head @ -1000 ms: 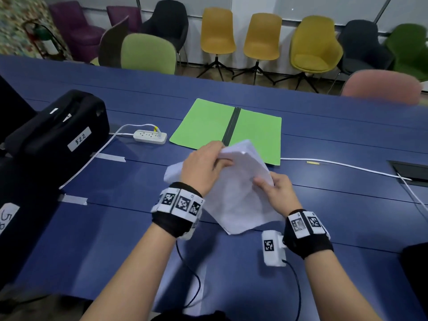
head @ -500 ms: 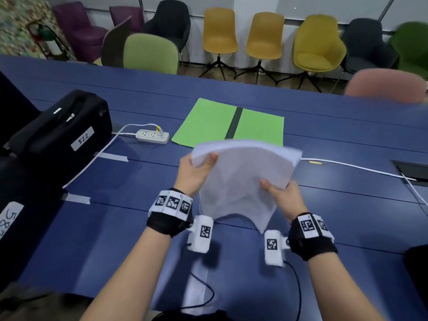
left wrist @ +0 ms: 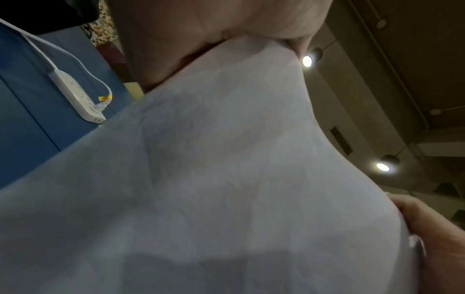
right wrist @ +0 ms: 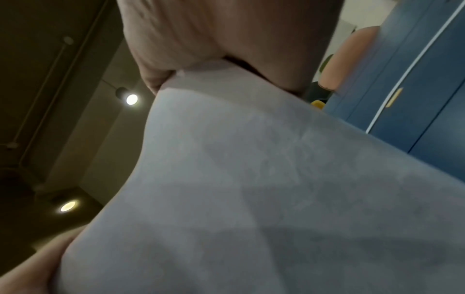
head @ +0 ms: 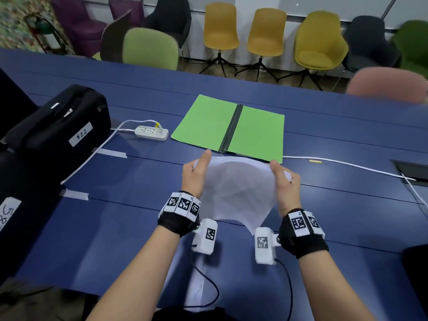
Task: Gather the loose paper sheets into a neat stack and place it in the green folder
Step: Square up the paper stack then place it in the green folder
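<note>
Holding the sheets (head: 236, 188) by their side edges, the left hand (head: 194, 177) and right hand (head: 286, 184) each clamp a thumb on top and fingers beneath, well clear of the table (head: 139, 205). Half a second ago the stack stood nearly upright with its top edge level with the hands; now it has tipped forward and lies flatter, bowed up in the middle, its far edge reaching the near edge of the folder (head: 206, 121). The hands have spread wider and moved away from the body. The folder lies open and flat as before, beside the power strip (head: 151, 133).

Both wrist views are almost filled by the blurred underside of the paper (left wrist: 226, 179) (right wrist: 276, 189), so the fingers under it cannot be made out. Whether the edges are squared is hard to tell; a lower corner hangs down unevenly. A black bag (head: 58, 128) sits at the left.
</note>
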{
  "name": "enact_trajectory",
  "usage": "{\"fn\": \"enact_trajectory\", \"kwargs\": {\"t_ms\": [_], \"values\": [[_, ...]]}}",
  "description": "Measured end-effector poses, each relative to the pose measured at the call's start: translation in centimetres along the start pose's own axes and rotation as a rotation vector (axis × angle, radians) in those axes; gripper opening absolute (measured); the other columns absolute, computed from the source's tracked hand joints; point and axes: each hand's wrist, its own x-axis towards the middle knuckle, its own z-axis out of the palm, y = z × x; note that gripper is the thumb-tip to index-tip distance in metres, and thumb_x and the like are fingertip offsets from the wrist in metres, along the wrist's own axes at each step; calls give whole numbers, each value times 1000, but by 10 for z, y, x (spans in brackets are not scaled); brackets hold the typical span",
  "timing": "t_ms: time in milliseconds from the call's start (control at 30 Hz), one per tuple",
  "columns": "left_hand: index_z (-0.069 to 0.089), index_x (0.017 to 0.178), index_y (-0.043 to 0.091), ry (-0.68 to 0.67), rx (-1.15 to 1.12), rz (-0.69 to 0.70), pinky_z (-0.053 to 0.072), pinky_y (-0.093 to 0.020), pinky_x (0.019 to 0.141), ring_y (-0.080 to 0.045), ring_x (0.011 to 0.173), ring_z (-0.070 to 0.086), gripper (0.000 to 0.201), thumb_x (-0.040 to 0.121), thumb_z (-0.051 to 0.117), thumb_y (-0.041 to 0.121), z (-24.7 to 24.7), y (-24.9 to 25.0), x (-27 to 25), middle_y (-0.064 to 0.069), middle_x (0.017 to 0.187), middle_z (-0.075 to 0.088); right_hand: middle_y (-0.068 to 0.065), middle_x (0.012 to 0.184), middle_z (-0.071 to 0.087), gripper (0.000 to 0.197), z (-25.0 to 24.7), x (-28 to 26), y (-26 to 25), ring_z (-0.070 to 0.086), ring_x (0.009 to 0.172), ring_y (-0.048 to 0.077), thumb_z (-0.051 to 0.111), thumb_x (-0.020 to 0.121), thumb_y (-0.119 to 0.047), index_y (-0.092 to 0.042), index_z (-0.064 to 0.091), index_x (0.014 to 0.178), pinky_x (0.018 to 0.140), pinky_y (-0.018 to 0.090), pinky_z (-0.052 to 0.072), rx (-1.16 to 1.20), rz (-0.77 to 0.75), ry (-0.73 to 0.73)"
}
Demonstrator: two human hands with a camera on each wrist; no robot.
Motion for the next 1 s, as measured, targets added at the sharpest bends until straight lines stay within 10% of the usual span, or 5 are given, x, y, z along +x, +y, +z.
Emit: {"fn": "enact_trajectory", "kwargs": {"t_ms": [167,467,667,800,1000], "values": [[37,60,13,2,6,-43,27,-27,60,-19,62,30,49,82,60,49,2,0,5,-8,64,32,-21,64,69,15,2,-6,5,60,60,-7,64,88,-15,-28,67,80,61,13,48,-103,-56,-158],[66,74,18,-60,40,215,45,-13,59,2,55,52,13,75,78,17,10,-1,-2,13,62,61,-19,58,67,17,-1,-7,-20,57,54,-5,68,83,-5,-20,67,75,56,12,47,-26,-168,-28],[66,87,10,-124,184,-143,50,-28,72,-14,80,62,13,78,74,5,-1,-53,14,-1,84,66,3,105,70,50,-7,-1,52,65,91,13,80,66,-35,-12,61,106,82,30,52,-338,223,-30],[65,108,-1,-158,286,-182,49,-35,87,-18,95,59,31,80,72,5,-8,-72,14,-8,101,64,7,100,64,31,-13,-3,64,59,95,20,75,78,-20,-12,62,105,86,32,47,-379,224,31],[62,70,17,-152,259,-184,43,-8,45,8,43,53,25,88,62,35,-17,-56,18,16,50,61,7,83,71,14,-16,15,61,66,79,22,68,78,-28,-14,70,80,81,49,56,-387,187,11]]}}
